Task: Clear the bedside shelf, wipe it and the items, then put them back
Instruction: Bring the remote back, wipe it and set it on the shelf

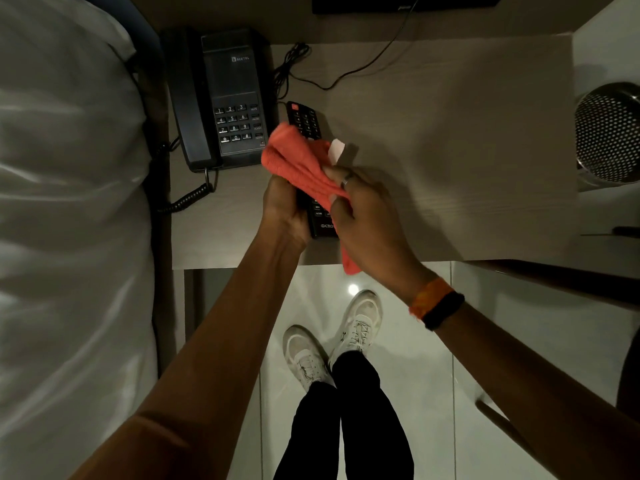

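The person is standing at the bedside shelf (433, 140) and holding a black remote control (306, 124) up over it. The left hand (282, 209) is curling closed around the lower half of the remote, fingers wrapping its underside, while the right hand (367, 216) is pinching a folded orange cloth (298, 161) against the remote's middle, thumb and fingers closing on the fabric, and a tail of the cloth is hanging below the wrist. The remote's top end with its red button is poking out beyond the cloth, and its printed lower end is showing between the two hands.

Judging by its look, the remote is light, rigid plastic with a smooth back that could be slipping in a loose grip, so holding it around the narrow lower body (as the left hand is doing) seems the sound place, leaving the button face free for wiping. The cloth is soft and is bunching thickly, so it is likely conforming around the edges with little pressure; pressing hard could be triggering the buttons.

A black corded telephone (225, 98) is sitting on the shelf's left end beside the bed (69, 202), its coiled cord trailing forward. As for containers, a perforated metal bin (609, 133) is showing at the right edge; what is inside it I cannot tell
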